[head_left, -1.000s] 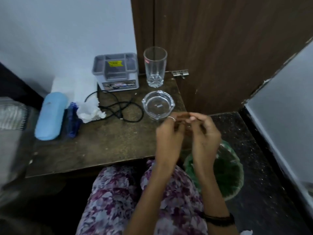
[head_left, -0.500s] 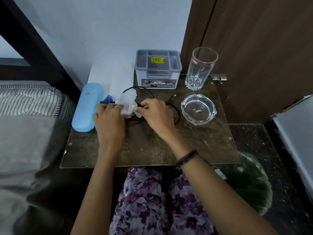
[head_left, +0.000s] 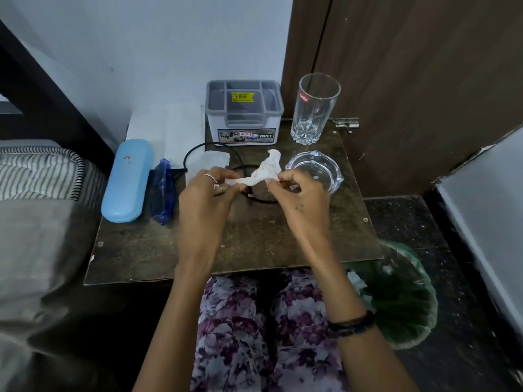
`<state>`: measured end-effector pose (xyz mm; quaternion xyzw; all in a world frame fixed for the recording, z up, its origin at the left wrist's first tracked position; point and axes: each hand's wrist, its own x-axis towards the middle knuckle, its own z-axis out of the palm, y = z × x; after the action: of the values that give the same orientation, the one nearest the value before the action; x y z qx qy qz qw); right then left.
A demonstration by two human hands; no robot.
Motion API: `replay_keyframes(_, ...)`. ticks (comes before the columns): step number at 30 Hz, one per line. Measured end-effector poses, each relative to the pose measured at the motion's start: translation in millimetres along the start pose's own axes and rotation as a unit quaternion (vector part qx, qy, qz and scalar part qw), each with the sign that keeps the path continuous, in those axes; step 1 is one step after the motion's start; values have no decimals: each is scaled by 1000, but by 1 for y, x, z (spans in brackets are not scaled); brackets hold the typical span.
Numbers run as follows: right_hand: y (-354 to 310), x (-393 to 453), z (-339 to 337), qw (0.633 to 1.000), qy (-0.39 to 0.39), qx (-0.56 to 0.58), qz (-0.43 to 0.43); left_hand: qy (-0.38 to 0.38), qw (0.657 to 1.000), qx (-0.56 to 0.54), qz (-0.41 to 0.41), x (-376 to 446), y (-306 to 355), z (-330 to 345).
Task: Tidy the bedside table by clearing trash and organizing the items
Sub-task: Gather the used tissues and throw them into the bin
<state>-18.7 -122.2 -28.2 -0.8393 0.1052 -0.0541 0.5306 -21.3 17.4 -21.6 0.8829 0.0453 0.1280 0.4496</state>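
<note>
Tissue (head_left: 264,173) now lifted off the table, was down by the cable half a second ago. Left hand (head_left: 208,193) pinches one end, right hand (head_left: 300,193) pinches the other; crumpled white wad stretched between them, one tail sticking up. It hangs above the black cable (head_left: 198,149) loop, mid bedside table (head_left: 254,244). Glass ashtray (head_left: 317,171) just right of the right hand. Blue glasses case (head_left: 127,181) and blue wrapper (head_left: 162,190) left of the left hand. Grey organizer (head_left: 244,113) and tumbler (head_left: 314,108) at the back. Green bin (head_left: 402,295) on the floor, right of the table.
</note>
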Motion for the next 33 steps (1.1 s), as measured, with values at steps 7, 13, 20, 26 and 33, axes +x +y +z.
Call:
replay_keyframes(7, 3, 16, 14, 995, -33, -78, -44, 44, 959, 278, -29, 48, -42, 1)
replay_keyframes(13, 2, 39, 46, 989, -42, -118, -74, 40, 945, 326, 11, 57, -49, 8)
replay_keyframes(20, 0, 19, 7, 997, 8, -48, -53, 26, 999, 37, -25, 33, -3, 8)
replay_keyframes(26, 49, -34, -97, 976, 212, 50, 15, -160, 985, -58, 27, -30, 82, 59)
replay_keyframes(33, 156, -85, -164, 906, 399, 18, 138, -337, 941, 5, -13, -128, 124, 194)
